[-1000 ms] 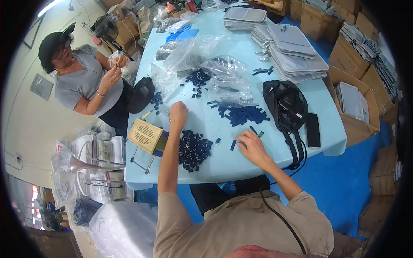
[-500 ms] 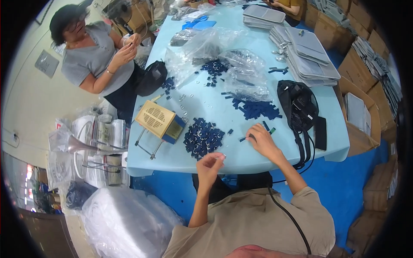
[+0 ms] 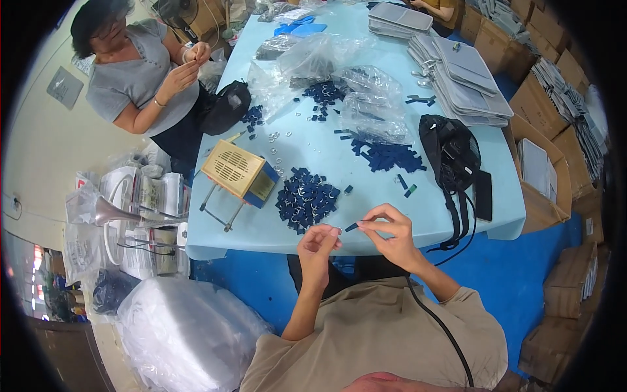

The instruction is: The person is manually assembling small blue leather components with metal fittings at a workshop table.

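Over the near edge of the table, my right hand (image 3: 392, 236) pinches a short navy fabric strip (image 3: 351, 227) that points left. Facing it, my left hand (image 3: 317, 248) is closed in a pinch; whatever sits between its fingertips is too small to make out. The two sets of fingertips are close together. Just beyond my left hand lies a heap of navy tabs with metal rings (image 3: 307, 199). Farther off to the right is a pile of loose navy strips (image 3: 392, 157). A few stray strips (image 3: 409, 191) lie between that pile and my right hand.
A beige-and-blue boxy device (image 3: 240, 173) on metal legs stands left of the heap. Loose metal rings (image 3: 274, 150) lie beyond it. A black bag (image 3: 450, 153) and a dark phone (image 3: 483, 196) are at right, near stacked grey panels (image 3: 457, 78). Another person (image 3: 144, 72) works at left.
My right hand has come left and nearer from the loose strips, carrying one navy strip to my left hand. The left hand stays pinched in nearly the same place.
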Tool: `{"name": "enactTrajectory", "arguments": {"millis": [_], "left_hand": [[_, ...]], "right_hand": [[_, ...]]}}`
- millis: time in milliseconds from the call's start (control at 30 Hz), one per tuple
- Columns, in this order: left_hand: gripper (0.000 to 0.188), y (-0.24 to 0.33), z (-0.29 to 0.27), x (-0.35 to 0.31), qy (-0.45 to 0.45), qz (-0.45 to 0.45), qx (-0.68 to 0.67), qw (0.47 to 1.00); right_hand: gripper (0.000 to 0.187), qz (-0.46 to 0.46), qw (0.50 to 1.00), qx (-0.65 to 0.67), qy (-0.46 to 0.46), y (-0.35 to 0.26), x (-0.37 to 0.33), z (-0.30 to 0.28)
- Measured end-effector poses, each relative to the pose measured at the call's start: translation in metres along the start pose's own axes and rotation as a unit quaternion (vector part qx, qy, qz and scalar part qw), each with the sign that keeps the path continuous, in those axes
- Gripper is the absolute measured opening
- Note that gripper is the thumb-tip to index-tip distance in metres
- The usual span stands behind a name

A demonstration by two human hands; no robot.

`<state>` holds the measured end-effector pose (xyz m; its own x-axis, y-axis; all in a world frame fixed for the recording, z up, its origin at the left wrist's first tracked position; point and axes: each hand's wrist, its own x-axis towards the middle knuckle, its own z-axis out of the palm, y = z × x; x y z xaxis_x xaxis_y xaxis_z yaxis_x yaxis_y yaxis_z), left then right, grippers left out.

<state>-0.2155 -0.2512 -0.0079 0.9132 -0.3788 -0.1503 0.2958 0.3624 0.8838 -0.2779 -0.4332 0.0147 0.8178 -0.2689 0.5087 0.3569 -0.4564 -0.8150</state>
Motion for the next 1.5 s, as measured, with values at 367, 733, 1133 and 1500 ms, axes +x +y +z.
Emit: {"name": "enactTrajectory", "arguments": {"millis": [367,733,1133,1500], "left_hand": [[0.007,-0.004,0.007,-0.011,-0.039,-0.189,-0.252,0.948],[0.016,-0.028,0.003,-0.013,-0.116,-0.292,-0.419,0.852],[0.034,-0.030,-0.004,-0.004,-0.188,-0.197,-0.323,0.906],[0.029,-0.037,-0.011,-0.004,-0.118,-0.202,-0.190,0.954]], "right_hand": [[0.022,-0.173,0.982,-0.062,0.045,0.000,-0.006,0.001],[0.021,-0.159,0.986,-0.013,0.047,0.006,-0.012,0.003],[0.020,-0.112,0.993,0.027,0.034,0.008,-0.012,0.008],[0.019,-0.177,0.980,-0.049,-0.075,0.002,-0.009,0.007]]}}
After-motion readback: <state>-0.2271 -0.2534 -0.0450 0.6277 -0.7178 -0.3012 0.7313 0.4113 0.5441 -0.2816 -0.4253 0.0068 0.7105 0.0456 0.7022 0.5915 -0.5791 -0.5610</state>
